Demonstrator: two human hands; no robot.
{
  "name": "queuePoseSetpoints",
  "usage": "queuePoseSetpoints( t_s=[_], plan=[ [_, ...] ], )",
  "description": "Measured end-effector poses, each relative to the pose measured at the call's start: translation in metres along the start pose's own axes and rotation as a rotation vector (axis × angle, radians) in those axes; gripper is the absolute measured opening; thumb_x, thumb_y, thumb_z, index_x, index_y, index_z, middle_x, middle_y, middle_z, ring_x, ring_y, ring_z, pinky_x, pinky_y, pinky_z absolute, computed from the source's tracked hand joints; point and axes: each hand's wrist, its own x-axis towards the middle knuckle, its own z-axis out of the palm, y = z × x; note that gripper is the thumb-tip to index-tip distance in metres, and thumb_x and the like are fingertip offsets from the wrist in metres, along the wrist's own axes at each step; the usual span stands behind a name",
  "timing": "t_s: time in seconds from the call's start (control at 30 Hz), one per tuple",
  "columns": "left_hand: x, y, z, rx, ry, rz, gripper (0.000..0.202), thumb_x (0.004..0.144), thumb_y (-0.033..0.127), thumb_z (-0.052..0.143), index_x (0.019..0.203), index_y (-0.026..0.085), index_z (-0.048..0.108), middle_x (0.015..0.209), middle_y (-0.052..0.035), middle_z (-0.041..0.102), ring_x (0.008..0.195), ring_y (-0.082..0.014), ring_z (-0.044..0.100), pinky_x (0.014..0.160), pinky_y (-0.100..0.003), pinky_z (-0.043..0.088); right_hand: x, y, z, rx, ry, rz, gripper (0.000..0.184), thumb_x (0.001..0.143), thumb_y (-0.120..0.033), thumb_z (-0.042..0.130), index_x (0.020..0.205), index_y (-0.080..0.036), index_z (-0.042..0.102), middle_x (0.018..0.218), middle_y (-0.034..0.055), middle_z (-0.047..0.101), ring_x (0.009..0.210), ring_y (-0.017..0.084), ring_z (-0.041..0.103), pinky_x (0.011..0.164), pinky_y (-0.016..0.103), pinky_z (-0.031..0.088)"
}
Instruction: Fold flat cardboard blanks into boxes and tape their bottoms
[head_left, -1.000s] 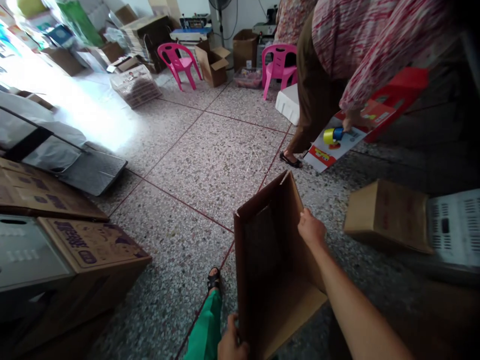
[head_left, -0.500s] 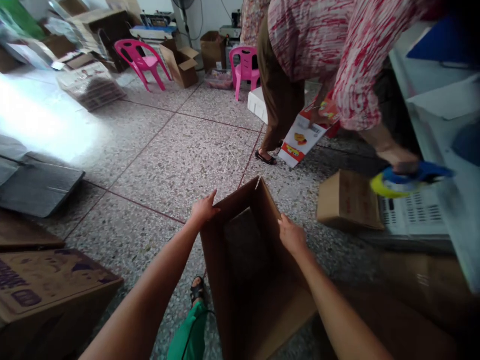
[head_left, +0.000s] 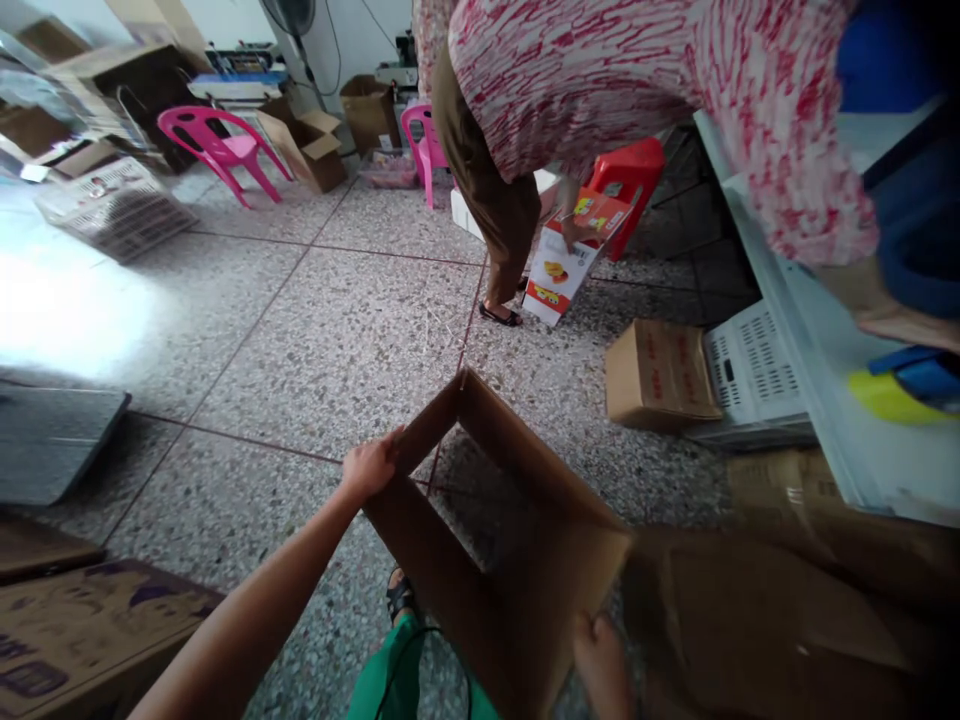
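An unfolded brown cardboard box [head_left: 540,465] hangs in front of me, and the speckled floor shows through its open bottom. My left hand [head_left: 371,467] grips the rim at its left corner, thumb and fingers closed round the board. Low on the near right side, my right hand [head_left: 602,660] is closed on the edge of the same box, slightly blurred. Part of the right hand's fingers is hidden behind the board.
A co-worker in a red-and-white top [head_left: 577,80] bends over a printed carton [head_left: 559,270], holding a tape dispenser [head_left: 900,385] by the table [head_left: 862,440]. A closed carton [head_left: 660,375], a white crate [head_left: 754,365], pink chairs [head_left: 225,150] and a printed box [head_left: 97,640] stand around.
My right hand has moved from the far right rim down to the near side of the box. The box has turned and opened wider. The co-worker's tape dispenser has moved right.
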Motion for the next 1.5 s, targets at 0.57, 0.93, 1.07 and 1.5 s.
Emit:
queuePoseSetpoints(
  t_s=[0.57,0.93,1.07,1.5],
  plan=[
    [-0.102,0.033,0.175,-0.069,-0.031,0.274,0.076,0.080,0.023,0.045,0.145,-0.006,0.019,0.152,-0.0271,0.024,0.143,-0.0386,0.015,0.114,-0.048,0.022,0.049,-0.109,0.013,-0.349,0.235,-0.328,0.061,0.090,-0.019,0.026,0.146,0.003,0.015,0.142,0.0337,0.036,0.115,0.035,0.056,0.085,0.042,0.050],
    [-0.009,0.004,0.150,0.138,-0.233,0.506,0.056,0.074,0.037,0.071,0.124,0.024,0.051,0.121,-0.0126,0.052,0.111,-0.0295,0.053,0.088,-0.040,0.048,0.085,-0.101,0.087,-0.345,0.000,-0.431,0.071,0.086,-0.026,0.055,0.148,-0.014,0.021,0.153,0.0324,0.000,0.119,0.036,0.054,0.088,0.039,0.049],
    [0.015,0.017,0.171,0.187,-0.267,0.488,0.063,0.063,0.025,0.080,0.120,0.022,0.054,0.117,-0.0160,0.053,0.105,-0.0334,0.055,0.078,-0.041,0.052,0.091,-0.108,0.109,-0.402,0.100,-0.298,0.063,0.086,-0.022,0.053,0.144,-0.010,0.031,0.152,0.0337,0.007,0.114,0.036,0.058,0.082,0.040,0.052],
    [-0.005,-0.032,0.176,-0.075,-0.151,0.611,0.072,0.077,0.027,0.065,0.142,0.026,0.035,0.117,-0.0089,0.049,0.108,-0.0257,0.048,0.099,-0.039,0.041,0.110,-0.157,-0.031,-0.352,0.717,-0.845,0.068,0.090,-0.037,0.053,0.146,-0.014,0.024,0.149,0.0208,0.031,0.134,0.033,0.033,0.105,0.050,0.034]
  ],
)
